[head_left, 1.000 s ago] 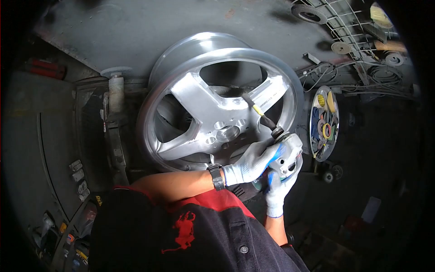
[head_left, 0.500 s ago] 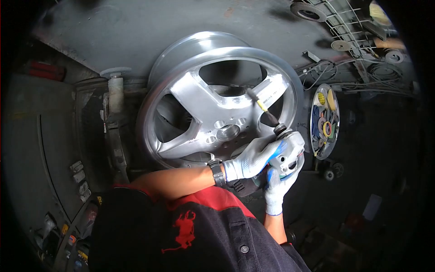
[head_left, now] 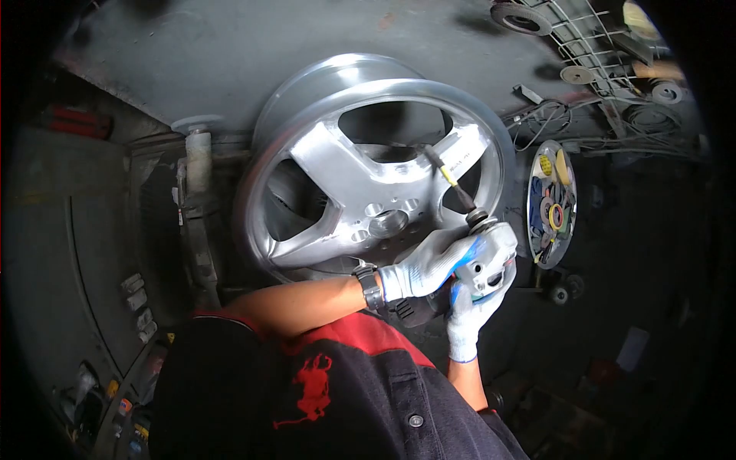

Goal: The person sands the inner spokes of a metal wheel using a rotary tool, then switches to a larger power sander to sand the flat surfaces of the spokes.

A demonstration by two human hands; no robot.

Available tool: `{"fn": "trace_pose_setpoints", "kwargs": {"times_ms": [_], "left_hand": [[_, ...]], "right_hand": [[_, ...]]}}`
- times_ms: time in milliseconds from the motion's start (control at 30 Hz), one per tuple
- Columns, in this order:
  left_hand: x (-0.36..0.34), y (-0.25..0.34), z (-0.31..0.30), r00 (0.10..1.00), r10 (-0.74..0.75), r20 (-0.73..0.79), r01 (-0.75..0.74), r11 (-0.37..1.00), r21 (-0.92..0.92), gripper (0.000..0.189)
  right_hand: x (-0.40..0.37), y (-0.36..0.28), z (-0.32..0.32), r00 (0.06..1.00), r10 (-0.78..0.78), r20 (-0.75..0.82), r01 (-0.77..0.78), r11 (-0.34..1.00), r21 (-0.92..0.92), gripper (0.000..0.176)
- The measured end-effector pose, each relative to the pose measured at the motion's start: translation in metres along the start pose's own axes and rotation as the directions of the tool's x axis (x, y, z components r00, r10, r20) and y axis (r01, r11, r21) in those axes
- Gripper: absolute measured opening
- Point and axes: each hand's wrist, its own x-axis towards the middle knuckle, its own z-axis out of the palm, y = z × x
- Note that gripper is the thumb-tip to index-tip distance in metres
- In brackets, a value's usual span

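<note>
A bare silver alloy wheel rim [head_left: 337, 176] stands tilted ahead of me, its spokes facing me. Both my white-and-blue gloved hands are wrapped round a power grinder [head_left: 498, 244] with a silver head and a dark body. My left hand [head_left: 431, 264], with a black watch at the wrist, closes over its near side. From below, my right hand [head_left: 471, 318] grips the other side. A long spindle with a yellow band [head_left: 448, 176] reaches from the head to the rim, its dark tip at the edge of a spoke opening. Some fingers are hidden behind the tool.
To the right hangs an oval tray [head_left: 569, 249] with tape rolls and small items. Above it are a wire rack [head_left: 594, 46], abrasive discs [head_left: 521, 19] and coiled cables [head_left: 652, 123]. A roller-like cylinder [head_left: 198, 161] stands left of the rim.
The spindle tip has shifted slightly right and down along the spoke opening's edge. Both hands keep their hold on the grinder, moving only a little with it.
</note>
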Motion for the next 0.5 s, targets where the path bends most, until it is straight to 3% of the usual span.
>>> {"fn": "trace_pose_setpoints", "kwargs": {"times_ms": [100, 167, 300, 367, 500], "left_hand": [[-0.016, -0.004, 0.001, 0.999, -0.012, -0.039, 0.011, 1.000, -0.003, 0.047], [-0.021, -0.003, 0.001, 0.993, 0.034, -0.109, -0.022, 0.994, 0.110, 0.046], [-0.023, -0.019, -0.001, 0.986, 0.029, -0.166, -0.004, 0.989, 0.147, 0.046], [-0.022, -0.013, 0.002, 0.985, 0.039, -0.168, -0.015, 0.989, 0.144, 0.047], [-0.004, 0.007, 0.009, 0.993, 0.063, -0.100, -0.056, 0.995, 0.077, 0.047]], "right_hand": [[-0.012, 0.009, 0.000, 0.999, -0.026, 0.041, 0.026, 1.000, -0.003, 0.094], [-0.015, 0.012, 0.000, 0.998, -0.041, 0.048, 0.043, 0.998, -0.039, 0.095], [-0.016, 0.006, 0.004, 0.995, 0.051, 0.091, -0.067, 0.981, 0.183, 0.099], [-0.012, 0.002, 0.003, 0.987, 0.115, 0.108, -0.136, 0.967, 0.213, 0.099], [0.001, -0.002, -0.002, 0.993, 0.091, 0.074, -0.105, 0.971, 0.215, 0.100]]}}
